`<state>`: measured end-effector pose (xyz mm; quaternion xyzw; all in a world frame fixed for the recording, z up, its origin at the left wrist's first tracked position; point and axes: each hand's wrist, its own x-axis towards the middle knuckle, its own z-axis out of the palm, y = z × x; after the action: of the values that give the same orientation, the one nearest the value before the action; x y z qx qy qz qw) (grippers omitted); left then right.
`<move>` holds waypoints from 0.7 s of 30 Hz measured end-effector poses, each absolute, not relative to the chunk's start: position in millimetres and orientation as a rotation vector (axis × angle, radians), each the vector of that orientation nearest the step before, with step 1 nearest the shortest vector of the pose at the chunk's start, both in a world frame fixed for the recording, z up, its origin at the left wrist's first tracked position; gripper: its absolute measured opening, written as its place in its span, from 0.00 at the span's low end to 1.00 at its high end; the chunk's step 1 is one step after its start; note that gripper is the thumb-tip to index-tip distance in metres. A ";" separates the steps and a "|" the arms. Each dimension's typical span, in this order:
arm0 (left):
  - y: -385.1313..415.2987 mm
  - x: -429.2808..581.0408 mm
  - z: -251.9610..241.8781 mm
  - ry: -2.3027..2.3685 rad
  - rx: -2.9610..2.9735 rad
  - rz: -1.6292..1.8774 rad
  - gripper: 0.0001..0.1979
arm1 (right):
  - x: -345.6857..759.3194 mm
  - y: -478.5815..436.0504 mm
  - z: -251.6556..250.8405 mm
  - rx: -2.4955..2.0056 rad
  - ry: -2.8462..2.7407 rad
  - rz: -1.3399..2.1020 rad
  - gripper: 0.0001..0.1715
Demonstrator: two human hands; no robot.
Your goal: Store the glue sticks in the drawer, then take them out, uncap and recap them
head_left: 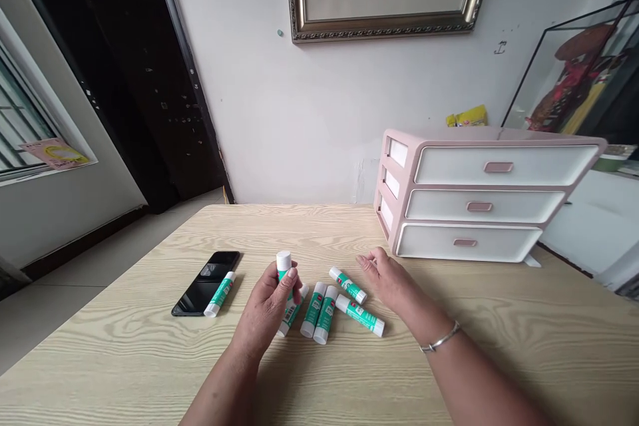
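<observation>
My left hand [269, 303] is closed around a glue stick [283, 261], held upright with its white cap at the top. My right hand [387, 276] is raised by the drawer unit's front corner, fingers loosely bent and apart, with nothing visible in them. Between the hands, several green-and-white glue sticks lie on the table. Two of them, one glue stick [313, 309] and another glue stick [325, 315], lie side by side. A slanted glue stick [359, 315] and a smaller-looking glue stick [348, 284] are nearest my right hand. Another glue stick [294, 313] is partly hidden behind my left hand.
A black phone [207, 279] lies on the left of the wooden table [124, 359], with a glue stick [219, 294] resting against its right edge. At the back right stands a pink-and-white drawer unit [479, 186]; a yellow packet [468, 116] shows behind its top.
</observation>
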<state>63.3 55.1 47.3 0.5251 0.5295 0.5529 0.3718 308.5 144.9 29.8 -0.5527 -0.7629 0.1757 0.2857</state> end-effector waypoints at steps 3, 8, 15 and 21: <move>54.9 59.0 40.4 1.365 1.352 1.379 0.24 | 310.6 150.1 27.7 -1.572 -2.150 0.445 0.19; 54.4 56.3 30.2 1.346 1.414 1.282 0.26 | 305.1 152.9 19.2 -1.843 -2.130 0.337 0.20; 52.3 58.8 34.4 1.433 1.522 1.231 0.25 | 297.7 149.0 19.6 -1.858 -2.275 0.216 0.11; 52.4 63.2 29.8 1.377 1.575 1.231 0.21 | 293.5 137.6 32.1 -1.688 -2.078 0.171 0.22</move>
<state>63.2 52.4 29.8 0.6080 0.5314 0.4750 0.3496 293.5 137.6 32.1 -0.6127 -0.7544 0.0621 0.2272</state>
